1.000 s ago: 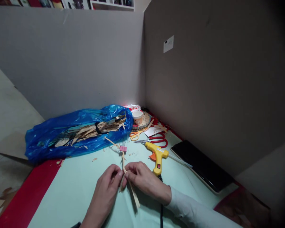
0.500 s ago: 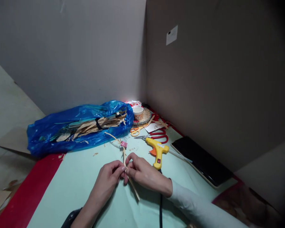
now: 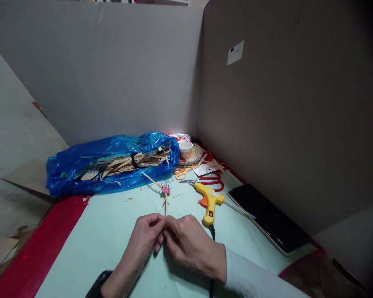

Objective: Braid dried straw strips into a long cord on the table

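A thin pale strip of dried plant fibre (image 3: pixel 165 205) runs from a pink binder clip (image 3: pixel 165 189) down to my fingers. My left hand (image 3: pixel 147 234) pinches it between thumb and forefinger. Against those fingertips, my right hand (image 3: pixel 189 242) is closed on the strip too, its back turned up and its fingers curled under. The part of the strip below my fingers is hidden by my hands. Beyond the clip, another length of strip (image 3: pixel 151 179) slants up to the left.
A yellow glue gun (image 3: pixel 209 200) lies right of my hands, its black cord running toward me. Behind it are red-handled scissors (image 3: pixel 213 181) and orange scissors (image 3: pixel 183 172). A blue bag (image 3: pixel 71 165) of dried strips, a paper cup (image 3: pixel 185 151) and a black tablet-like slab (image 3: pixel 267 217) surround the work.
My right hand has turned over, its back now up and its fingers curled in. The strip's lower end, visible before below my hands, is now hidden. The view has shifted slightly.
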Motion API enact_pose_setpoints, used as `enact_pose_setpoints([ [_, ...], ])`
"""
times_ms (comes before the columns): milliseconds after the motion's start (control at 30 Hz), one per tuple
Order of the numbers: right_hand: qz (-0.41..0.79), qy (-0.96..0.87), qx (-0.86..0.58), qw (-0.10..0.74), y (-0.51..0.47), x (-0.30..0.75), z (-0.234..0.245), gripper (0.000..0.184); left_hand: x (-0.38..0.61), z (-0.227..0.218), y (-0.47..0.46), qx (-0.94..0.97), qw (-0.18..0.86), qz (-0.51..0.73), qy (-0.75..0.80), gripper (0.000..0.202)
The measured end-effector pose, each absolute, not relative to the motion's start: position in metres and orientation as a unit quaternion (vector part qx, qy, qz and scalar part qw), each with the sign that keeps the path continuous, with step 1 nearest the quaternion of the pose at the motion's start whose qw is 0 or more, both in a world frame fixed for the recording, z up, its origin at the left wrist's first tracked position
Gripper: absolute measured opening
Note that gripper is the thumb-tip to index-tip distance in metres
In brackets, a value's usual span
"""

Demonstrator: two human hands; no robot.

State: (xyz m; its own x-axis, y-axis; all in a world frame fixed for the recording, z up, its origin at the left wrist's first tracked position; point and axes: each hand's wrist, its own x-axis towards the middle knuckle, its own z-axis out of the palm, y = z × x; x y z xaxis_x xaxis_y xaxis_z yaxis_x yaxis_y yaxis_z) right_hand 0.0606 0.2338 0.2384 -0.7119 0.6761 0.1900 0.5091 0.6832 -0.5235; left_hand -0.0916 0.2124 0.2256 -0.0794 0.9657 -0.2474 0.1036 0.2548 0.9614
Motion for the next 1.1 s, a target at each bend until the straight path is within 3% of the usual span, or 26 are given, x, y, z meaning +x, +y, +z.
enact_pose_setpoints([
  [167, 0.166, -0.928, -0.298, 0.149, 0.231, 0.061, 0.238, 0.023, -0.094, 0.236, 0.210, 0.435, 0.514, 0.448, 0.588, 0.024],
  [267, 0.178, -0.925, -0.296, 0.159, 0.233, 0.063, 0.243, 0.019, -0.095, 0.238, 0.210, 0.416, 0.523, 0.452, 0.591, 0.024],
  [433, 0.275, -0.861, -0.373, 0.211, 0.240, 0.064, 0.248, 0.028, -0.097, 0.236, 0.209, 0.405, 0.548, 0.445, 0.582, 0.020],
  [533, 0.325, -0.802, -0.431, 0.256, 0.246, 0.063, 0.247, 0.021, -0.098, 0.235, 0.209, 0.417, 0.538, 0.445, 0.582, 0.022],
  [733, 0.487, -0.756, -0.351, 0.260, 0.255, 0.060, 0.232, 0.013, -0.094, 0.237, 0.211, 0.431, 0.542, 0.444, 0.567, 0.021],
  [1100, 0.391, -0.807, -0.382, 0.224, 0.253, 0.060, 0.230, 0.027, -0.095, 0.235, 0.208, 0.468, 0.522, 0.404, 0.587, 0.019],
])
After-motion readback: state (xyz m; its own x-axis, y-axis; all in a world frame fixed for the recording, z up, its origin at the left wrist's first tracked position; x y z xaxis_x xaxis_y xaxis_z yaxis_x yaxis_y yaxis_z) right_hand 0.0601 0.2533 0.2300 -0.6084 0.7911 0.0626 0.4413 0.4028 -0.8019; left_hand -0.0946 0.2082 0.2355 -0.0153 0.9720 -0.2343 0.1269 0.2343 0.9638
